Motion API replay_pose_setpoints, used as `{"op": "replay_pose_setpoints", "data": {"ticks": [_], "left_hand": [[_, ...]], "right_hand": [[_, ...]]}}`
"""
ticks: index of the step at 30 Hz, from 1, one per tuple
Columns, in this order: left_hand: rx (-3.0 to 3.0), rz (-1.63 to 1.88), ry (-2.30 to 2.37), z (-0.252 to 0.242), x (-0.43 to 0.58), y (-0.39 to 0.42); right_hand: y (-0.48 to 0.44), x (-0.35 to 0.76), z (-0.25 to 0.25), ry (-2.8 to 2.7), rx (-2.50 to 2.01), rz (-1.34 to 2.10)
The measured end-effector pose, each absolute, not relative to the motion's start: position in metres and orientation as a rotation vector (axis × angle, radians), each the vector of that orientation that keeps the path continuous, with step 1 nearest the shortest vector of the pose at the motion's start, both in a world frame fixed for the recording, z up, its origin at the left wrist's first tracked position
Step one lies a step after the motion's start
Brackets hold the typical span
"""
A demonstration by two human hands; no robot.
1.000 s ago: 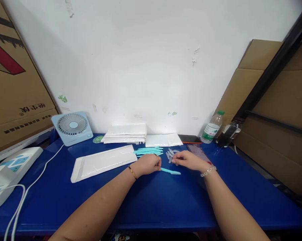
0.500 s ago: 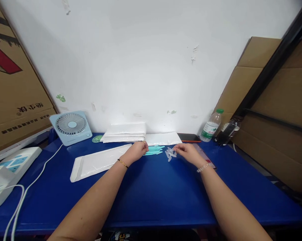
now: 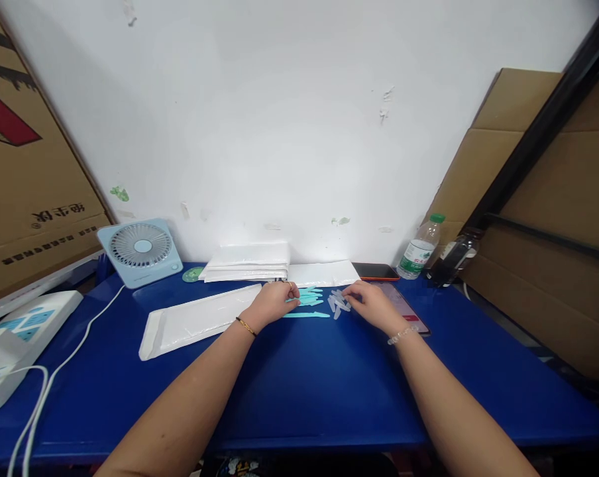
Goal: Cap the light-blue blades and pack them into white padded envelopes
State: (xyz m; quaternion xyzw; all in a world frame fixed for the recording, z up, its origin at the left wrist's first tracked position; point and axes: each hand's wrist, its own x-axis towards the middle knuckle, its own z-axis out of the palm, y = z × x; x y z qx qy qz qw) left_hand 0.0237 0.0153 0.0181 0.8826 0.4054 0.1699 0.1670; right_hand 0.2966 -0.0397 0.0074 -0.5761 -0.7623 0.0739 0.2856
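Note:
Slim turquoise sticks (image 3: pixel 310 296), shaped like eyebrow razors, lie in a pile in the middle of the blue table. My left hand (image 3: pixel 275 300) is at the pile's left end, its fingertips pinched on a turquoise stick. In front of the pile a single turquoise stick (image 3: pixel 312 315) lies by itself, its left end close to that hand. Small clear plastic caps (image 3: pixel 337 306) form a heap just right of the sticks. At that heap's right edge my right hand (image 3: pixel 374 305) has thumb and forefinger closed on a clear cap, mostly hidden by the fingers.
A white padded envelope (image 3: pixel 195 324) lies left of my hands; more white envelopes (image 3: pixel 247 262) are stacked by the wall. Phones (image 3: pixel 376 272) and bottles (image 3: pixel 419 252) stand or lie at right. A blue fan (image 3: pixel 143 252) and a power strip (image 3: pixel 31 331) are at left.
One turquoise stick now lies apart in front of the pile. My left hand has shifted slightly right, back over the pile; my right hand has barely moved at the caps.

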Motion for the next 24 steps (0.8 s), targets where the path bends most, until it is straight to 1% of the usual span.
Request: {"op": "replay_pose_setpoints", "data": {"ticks": [6, 10, 13, 18, 24], "left_hand": [[2.645, 0.316, 1.121, 0.014, 0.029, 0.011], [2.668, 0.233, 1.144, 0.013, 0.037, 0.003], [2.644, 0.246, 1.162, 0.013, 0.039, 0.001], [2.53, 0.355, 1.23, 0.014, 0.034, 0.007], [2.493, 0.376, 1.255, 0.017, 0.031, 0.009]], "right_hand": [[-0.039, 0.297, 0.001, -2.126, -1.7, 0.189], [-0.036, 0.297, -0.004, -2.122, -1.728, 0.28], [-0.036, 0.297, -0.004, -2.053, -1.684, 0.371], [-0.04, 0.295, 0.003, -1.9, -1.549, 0.671], [-0.041, 0.292, 0.002, -1.928, -1.482, 0.703]]}}
